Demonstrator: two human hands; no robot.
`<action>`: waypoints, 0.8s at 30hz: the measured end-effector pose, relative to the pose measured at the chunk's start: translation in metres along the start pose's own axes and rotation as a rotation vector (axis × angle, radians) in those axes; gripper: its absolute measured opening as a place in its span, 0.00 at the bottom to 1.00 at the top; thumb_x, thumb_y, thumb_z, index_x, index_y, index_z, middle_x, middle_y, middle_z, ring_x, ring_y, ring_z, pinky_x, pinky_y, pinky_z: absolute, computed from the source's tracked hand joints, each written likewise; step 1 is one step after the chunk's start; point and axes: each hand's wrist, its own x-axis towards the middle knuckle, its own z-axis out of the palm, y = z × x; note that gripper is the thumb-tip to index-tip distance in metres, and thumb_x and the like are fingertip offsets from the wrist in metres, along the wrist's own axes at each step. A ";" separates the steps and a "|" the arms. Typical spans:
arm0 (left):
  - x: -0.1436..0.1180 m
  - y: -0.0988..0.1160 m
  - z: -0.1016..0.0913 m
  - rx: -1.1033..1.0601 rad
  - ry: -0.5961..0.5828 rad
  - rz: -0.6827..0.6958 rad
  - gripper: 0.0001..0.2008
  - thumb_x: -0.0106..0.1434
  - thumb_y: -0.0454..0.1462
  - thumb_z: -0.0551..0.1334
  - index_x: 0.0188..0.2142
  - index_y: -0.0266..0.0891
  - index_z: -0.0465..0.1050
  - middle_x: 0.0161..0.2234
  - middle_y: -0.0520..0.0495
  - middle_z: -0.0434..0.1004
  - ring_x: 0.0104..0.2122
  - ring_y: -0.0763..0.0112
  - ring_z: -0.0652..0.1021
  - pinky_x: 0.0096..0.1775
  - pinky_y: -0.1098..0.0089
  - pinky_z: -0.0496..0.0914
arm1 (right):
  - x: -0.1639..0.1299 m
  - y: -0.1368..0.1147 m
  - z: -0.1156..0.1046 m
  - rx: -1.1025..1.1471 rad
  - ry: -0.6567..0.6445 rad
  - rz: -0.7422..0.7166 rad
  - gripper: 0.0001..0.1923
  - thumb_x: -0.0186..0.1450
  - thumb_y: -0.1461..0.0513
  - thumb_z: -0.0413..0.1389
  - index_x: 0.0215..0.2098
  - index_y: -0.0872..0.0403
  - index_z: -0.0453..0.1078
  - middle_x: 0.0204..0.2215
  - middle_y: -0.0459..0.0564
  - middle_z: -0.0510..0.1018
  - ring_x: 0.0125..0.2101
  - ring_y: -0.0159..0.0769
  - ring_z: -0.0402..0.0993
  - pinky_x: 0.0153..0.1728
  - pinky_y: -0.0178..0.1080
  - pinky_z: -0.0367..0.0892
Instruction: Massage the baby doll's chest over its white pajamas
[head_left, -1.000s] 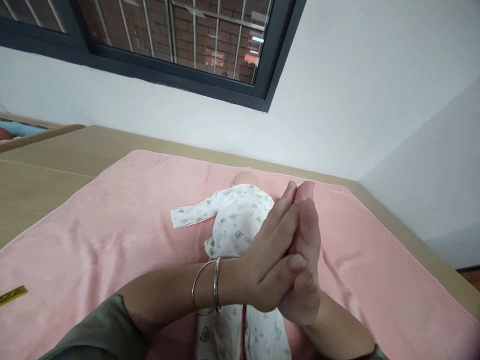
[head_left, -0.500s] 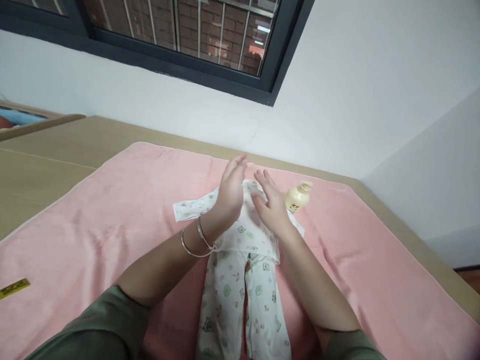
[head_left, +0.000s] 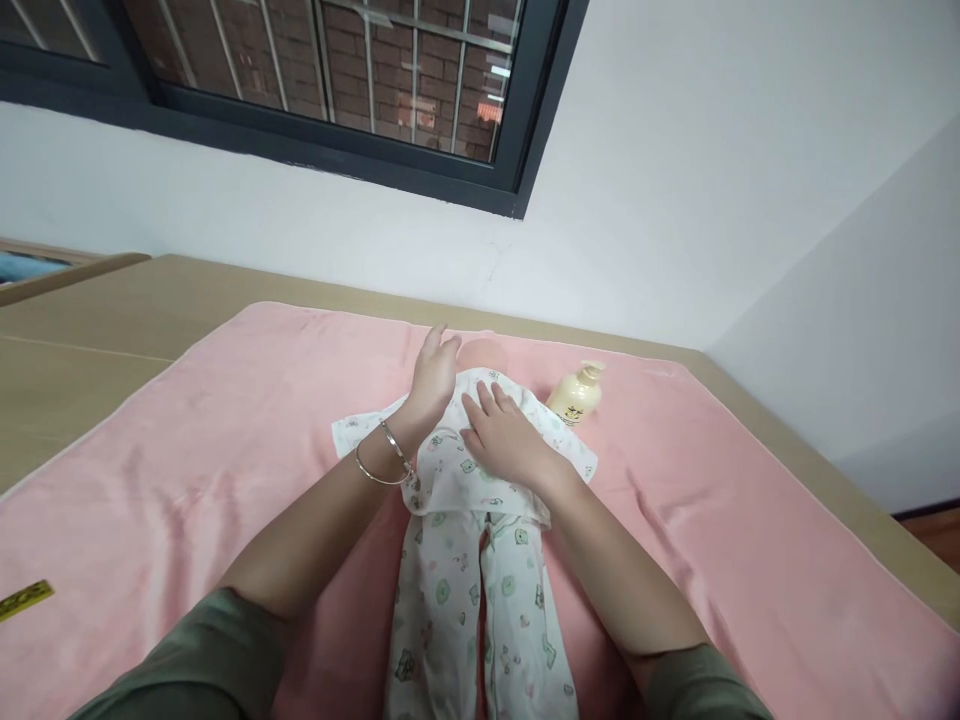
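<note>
A white baby top (head_left: 450,460) with small green and grey animal prints lies spread with its sleeves out to both sides. Matching baby trousers (head_left: 442,600) extend from its hem toward me. Beyond the collar shows a smooth, rounded pinkish shape (head_left: 484,353), partly hidden; I cannot make out what it is. My right hand (head_left: 502,432) rests on the chest of the top, fingers stretched out. On the left side of the top, my left hand (head_left: 435,382) is held on edge with its fingers extended, holding nothing. Two silver bangles (head_left: 386,470) circle that wrist.
A pale yellow pump bottle (head_left: 576,394) stands beside the right sleeve. Everything lies on a pink blanket (head_left: 225,430) over a wooden surface (head_left: 187,285). A yellow-black strip (head_left: 26,598) is at the far left. Behind are a white wall (head_left: 420,255) and a dark-framed window (head_left: 322,150).
My right hand has come down onto the top's chest, and my left hand has shifted left. The hands are farther apart, and the rounded shape beyond the collar has come into view.
</note>
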 end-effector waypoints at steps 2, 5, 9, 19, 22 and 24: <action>-0.001 -0.009 0.005 0.032 -0.028 0.023 0.22 0.69 0.40 0.57 0.61 0.42 0.68 0.70 0.41 0.61 0.71 0.55 0.59 0.70 0.55 0.52 | -0.008 -0.005 -0.006 -0.021 -0.021 -0.035 0.31 0.74 0.58 0.46 0.72 0.61 0.54 0.73 0.66 0.51 0.72 0.63 0.43 0.67 0.60 0.52; -0.005 -0.028 0.008 0.107 -0.039 0.126 0.21 0.68 0.39 0.58 0.59 0.40 0.70 0.68 0.39 0.65 0.69 0.55 0.63 0.70 0.54 0.55 | -0.010 -0.002 -0.011 0.024 0.042 -0.088 0.24 0.74 0.61 0.44 0.65 0.56 0.66 0.64 0.60 0.70 0.67 0.55 0.62 0.64 0.54 0.61; -0.008 -0.057 0.008 0.069 -0.010 0.210 0.16 0.67 0.38 0.56 0.52 0.39 0.75 0.58 0.39 0.77 0.61 0.57 0.74 0.64 0.55 0.65 | 0.009 0.012 0.001 0.101 0.366 0.066 0.24 0.72 0.66 0.42 0.61 0.57 0.70 0.60 0.59 0.74 0.63 0.46 0.68 0.65 0.48 0.60; -0.009 -0.078 0.005 0.081 0.039 0.172 0.14 0.69 0.40 0.54 0.48 0.41 0.75 0.53 0.42 0.79 0.57 0.59 0.76 0.62 0.58 0.67 | 0.036 0.040 0.022 0.195 0.223 -0.028 0.29 0.77 0.52 0.40 0.70 0.55 0.59 0.72 0.57 0.57 0.73 0.47 0.46 0.70 0.55 0.47; -0.011 -0.078 0.004 0.103 0.033 0.178 0.15 0.69 0.40 0.53 0.48 0.42 0.75 0.53 0.43 0.79 0.56 0.59 0.76 0.62 0.58 0.67 | 0.031 0.035 0.019 0.156 0.222 0.196 0.32 0.77 0.51 0.39 0.71 0.62 0.57 0.70 0.65 0.59 0.71 0.52 0.53 0.68 0.56 0.52; -0.012 -0.078 0.004 0.095 0.031 0.176 0.15 0.69 0.40 0.53 0.48 0.42 0.75 0.53 0.43 0.79 0.56 0.59 0.76 0.61 0.58 0.67 | 0.024 0.023 0.019 0.083 0.228 0.319 0.33 0.76 0.52 0.40 0.70 0.66 0.56 0.68 0.71 0.61 0.69 0.57 0.56 0.66 0.58 0.53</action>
